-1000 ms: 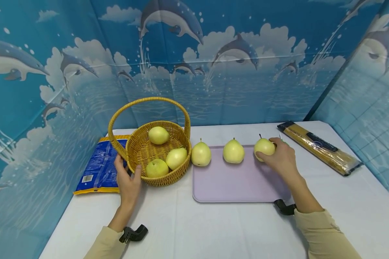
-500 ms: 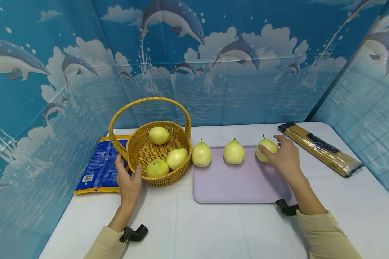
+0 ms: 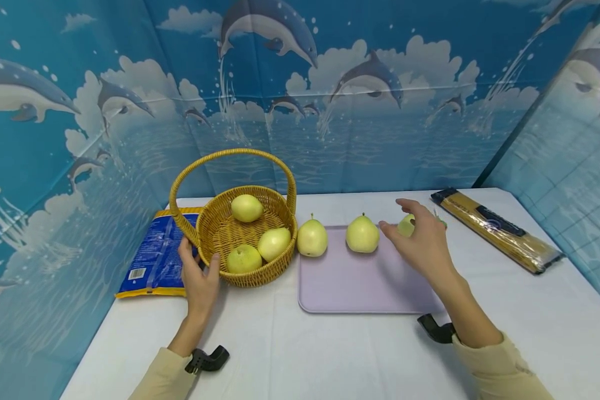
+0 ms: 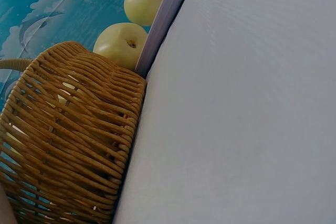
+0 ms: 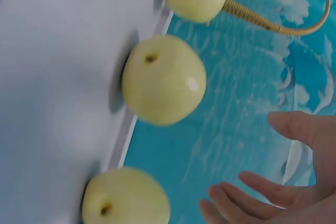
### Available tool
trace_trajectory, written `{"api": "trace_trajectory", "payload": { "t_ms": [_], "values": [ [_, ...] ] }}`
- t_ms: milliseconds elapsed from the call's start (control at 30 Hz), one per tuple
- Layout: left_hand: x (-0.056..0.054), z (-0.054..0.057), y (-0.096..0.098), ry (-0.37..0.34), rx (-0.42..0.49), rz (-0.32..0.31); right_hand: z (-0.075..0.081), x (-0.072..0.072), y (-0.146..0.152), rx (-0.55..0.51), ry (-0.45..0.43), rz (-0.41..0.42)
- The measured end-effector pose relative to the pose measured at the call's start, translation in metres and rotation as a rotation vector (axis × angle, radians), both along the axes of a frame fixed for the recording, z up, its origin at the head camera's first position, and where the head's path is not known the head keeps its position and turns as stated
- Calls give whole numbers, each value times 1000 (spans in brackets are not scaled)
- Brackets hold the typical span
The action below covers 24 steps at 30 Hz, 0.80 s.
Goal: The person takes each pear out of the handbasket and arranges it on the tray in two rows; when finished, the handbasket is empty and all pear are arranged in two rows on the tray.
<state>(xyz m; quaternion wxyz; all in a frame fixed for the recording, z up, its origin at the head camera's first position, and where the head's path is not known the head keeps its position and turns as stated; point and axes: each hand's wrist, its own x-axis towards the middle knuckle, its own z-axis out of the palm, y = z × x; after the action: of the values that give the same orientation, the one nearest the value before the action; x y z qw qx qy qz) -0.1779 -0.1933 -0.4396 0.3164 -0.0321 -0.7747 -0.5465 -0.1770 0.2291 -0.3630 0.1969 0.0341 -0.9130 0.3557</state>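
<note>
My left hand [image 3: 200, 283] holds the side of a brown wicker basket [image 3: 252, 279], thumb at its near rim and fingers beside the foot of the arched handle. Inside the basket lie three yellow-green pears [image 3: 247, 208]. Three more stand in a row along the far side of a lilac tray [image 3: 350, 289]: a left pear [image 3: 312, 239] against the basket, a middle pear [image 3: 362, 234] and a right pear [image 3: 406, 226]. Fingers spread, my right hand [image 3: 425, 247] hovers over the tray, partly hiding the right pear. In the right wrist view nothing touches that hand [image 5: 299, 182].
Behind and left of the basket lies a blue packet with yellow edges [image 3: 157, 255]. A long gold and black packet [image 3: 497, 230] lies at the right rear of the white-covered table [image 3: 260, 344]. A dolphin-printed curtain [image 3: 240, 128] hangs behind the table.
My right hand has let go of the right pear and moved left, in front of it. That pear stays standing on the tray. The left hand and basket have not moved noticeably.
</note>
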Motion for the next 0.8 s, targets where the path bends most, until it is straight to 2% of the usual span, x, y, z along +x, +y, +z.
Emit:
{"api": "trace_trajectory", "payload": {
  "t_ms": [100,233,533,800],
  "values": [
    [-8,-13,-7,1,2,6,0,3,-12,-6,7,56],
    [-13,-21,-12,-5,-10,11,-5,5,-28,-19,-13,135],
    [-15,-21,-15,5,-13,-9,-17,12,-71,-74,-59,329],
    [-16,-23,-15,-6,-21,-1,-7,11,-125,-163,-96,498]
  ]
}}
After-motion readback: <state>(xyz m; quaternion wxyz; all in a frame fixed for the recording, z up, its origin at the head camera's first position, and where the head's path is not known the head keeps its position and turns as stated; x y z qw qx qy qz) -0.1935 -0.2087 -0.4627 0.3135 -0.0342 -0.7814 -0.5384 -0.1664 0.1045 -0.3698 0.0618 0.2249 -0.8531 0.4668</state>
